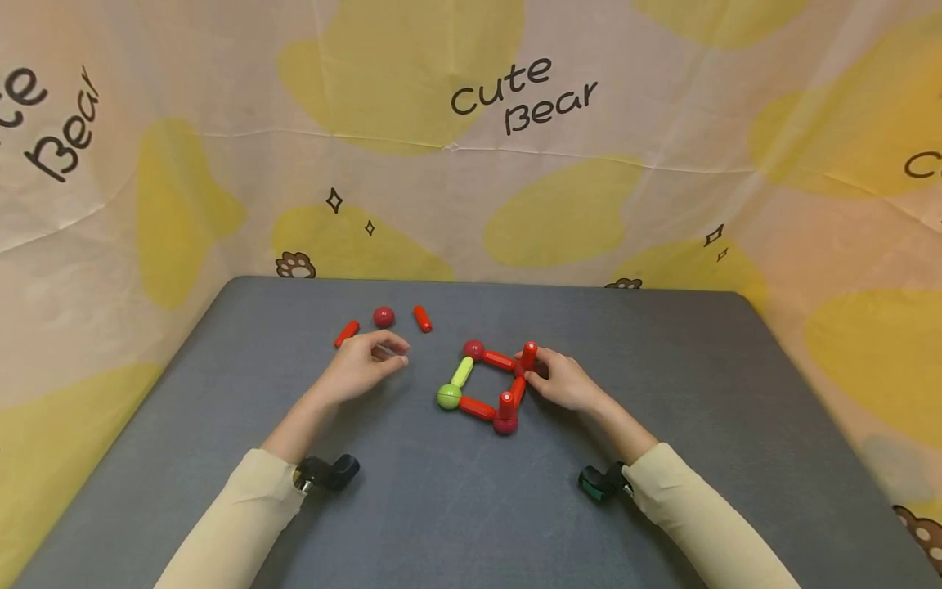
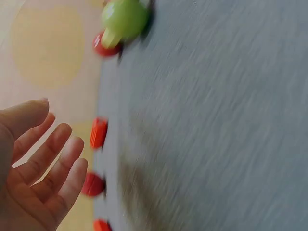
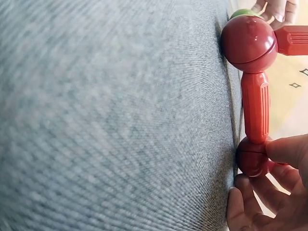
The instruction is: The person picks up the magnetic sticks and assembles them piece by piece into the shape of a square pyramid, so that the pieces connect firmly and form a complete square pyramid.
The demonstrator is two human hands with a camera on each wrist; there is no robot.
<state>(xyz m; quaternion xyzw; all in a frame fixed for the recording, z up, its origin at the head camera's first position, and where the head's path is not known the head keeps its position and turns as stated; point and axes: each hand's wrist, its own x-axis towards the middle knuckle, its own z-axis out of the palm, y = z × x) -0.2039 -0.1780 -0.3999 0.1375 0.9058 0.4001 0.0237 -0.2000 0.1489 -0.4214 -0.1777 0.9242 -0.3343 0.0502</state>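
A four-sided frame of rods and balls lies on the table. Its corners are a green ball (image 1: 449, 397), a red ball (image 1: 474, 350) at the back, a near red ball (image 1: 504, 424) and a far-right red ball (image 3: 251, 158). One side is a yellow-green rod (image 1: 462, 372); the others are red. Upright red rods (image 1: 530, 354) rise from the two right-hand balls. My right hand (image 1: 565, 381) pinches the far-right ball between thumb and fingers. Left of the frame, my left hand (image 1: 361, 366) hovers with loosely bent fingers and holds nothing, near a loose red rod (image 1: 347, 334).
Behind my left hand lie a loose red ball (image 1: 383, 316) and another red rod (image 1: 423, 319). The grey table (image 1: 412, 507) ends at a patterned cloth backdrop (image 1: 441, 204). Each wrist carries a small dark camera (image 1: 327, 473).
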